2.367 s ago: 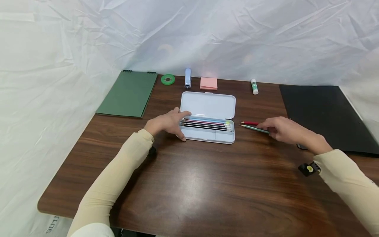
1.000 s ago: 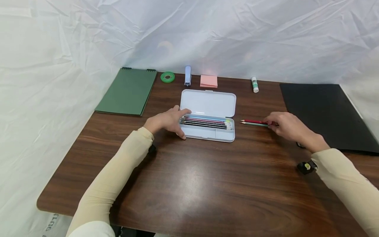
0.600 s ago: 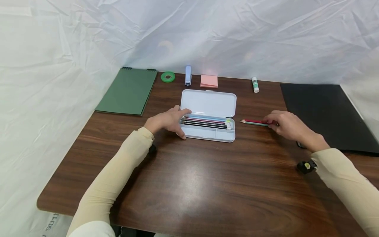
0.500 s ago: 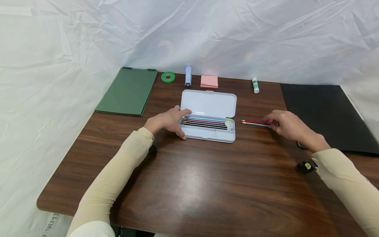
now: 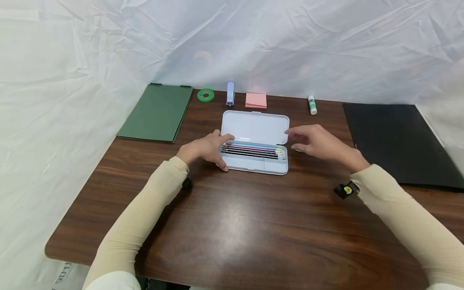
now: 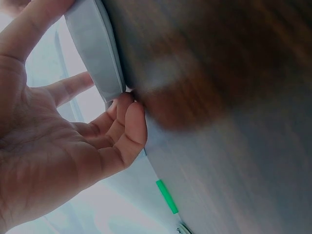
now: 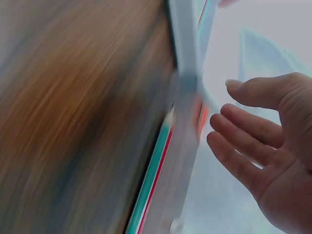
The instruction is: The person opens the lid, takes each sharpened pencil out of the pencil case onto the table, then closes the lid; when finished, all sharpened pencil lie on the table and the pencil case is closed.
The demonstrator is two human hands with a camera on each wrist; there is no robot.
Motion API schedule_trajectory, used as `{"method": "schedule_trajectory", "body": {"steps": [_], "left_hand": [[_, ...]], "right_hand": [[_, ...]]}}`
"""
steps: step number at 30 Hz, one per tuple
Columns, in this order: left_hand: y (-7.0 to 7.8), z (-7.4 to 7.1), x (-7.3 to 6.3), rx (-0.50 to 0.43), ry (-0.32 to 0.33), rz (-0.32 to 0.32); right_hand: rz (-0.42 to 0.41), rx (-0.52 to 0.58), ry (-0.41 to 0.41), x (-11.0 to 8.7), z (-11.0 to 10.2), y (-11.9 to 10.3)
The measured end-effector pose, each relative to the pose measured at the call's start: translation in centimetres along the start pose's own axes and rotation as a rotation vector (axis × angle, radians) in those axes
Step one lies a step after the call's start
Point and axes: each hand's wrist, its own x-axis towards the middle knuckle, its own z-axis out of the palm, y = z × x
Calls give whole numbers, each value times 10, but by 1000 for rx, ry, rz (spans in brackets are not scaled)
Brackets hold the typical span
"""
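Observation:
A white pencil case lies with its lid folded back, several pencils side by side in its rear compartment. My left hand grips the case's left end, thumb at the front edge and index finger by the hinge; the left wrist view shows fingertips curled at the case wall. At the right end, my right hand hovers with loosely bent fingers, holding nothing. Beneath it, a green pencil and a red pencil lie together on the table, mostly hidden by that hand in the head view.
Along the back edge stand a green tape roll, a pale blue stapler, pink sticky notes and a glue stick. A green spiral pad is at left, a flat black sheet at right.
My right hand first brought the red and green pencils together, then let go of them and moved left to the case's right end. My left hand has stayed on the case.

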Motion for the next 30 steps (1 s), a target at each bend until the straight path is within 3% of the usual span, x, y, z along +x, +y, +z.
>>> {"method": "schedule_trajectory", "body": {"steps": [8, 15, 30], "left_hand": [[-1, 0, 3, 8, 8, 4], [-1, 1, 4, 15, 6, 2], [-2, -2, 3, 33, 0, 6]], "right_hand": [[-116, 57, -97, 37, 20, -37], [-161, 21, -168, 50, 35, -57], [-134, -67, -93, 52, 53, -76]]}}
